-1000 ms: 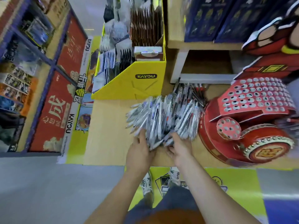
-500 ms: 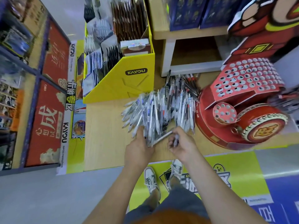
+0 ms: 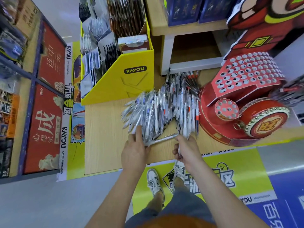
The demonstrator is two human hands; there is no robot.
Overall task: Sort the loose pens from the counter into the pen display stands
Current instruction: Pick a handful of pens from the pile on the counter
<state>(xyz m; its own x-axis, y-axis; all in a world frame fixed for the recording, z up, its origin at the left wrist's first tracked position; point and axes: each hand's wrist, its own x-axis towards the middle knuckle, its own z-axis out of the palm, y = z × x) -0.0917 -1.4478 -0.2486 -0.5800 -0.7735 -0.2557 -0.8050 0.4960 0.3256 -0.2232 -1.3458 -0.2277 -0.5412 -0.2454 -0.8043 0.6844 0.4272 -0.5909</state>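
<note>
A big heap of loose pens [image 3: 164, 111], mostly white and clear, lies on the wooden counter [image 3: 105, 137]. My left hand [image 3: 134, 150] rests against the heap's near left edge, fingers curled round a bunch of pens. My right hand [image 3: 185, 150] is just off the heap's near right edge and pinches a pen or two in curled fingers. One pen [image 3: 164, 139] lies crosswise between my hands. The red drum-shaped pen display stand [image 3: 243, 102], with rows of round holes on top, sits to the right of the heap.
A yellow KAYOU card display box [image 3: 125, 83] stands behind the heap on the left. A white and wood shelf [image 3: 189, 51] is at the back. The counter's front edge runs just under my hands. A red shelf unit [image 3: 44, 96] stands far left.
My right hand has drawn back from the heap toward the counter edge with a pen pinched in it. My left hand stays on the heap's left side. The view has tilted and shifted.
</note>
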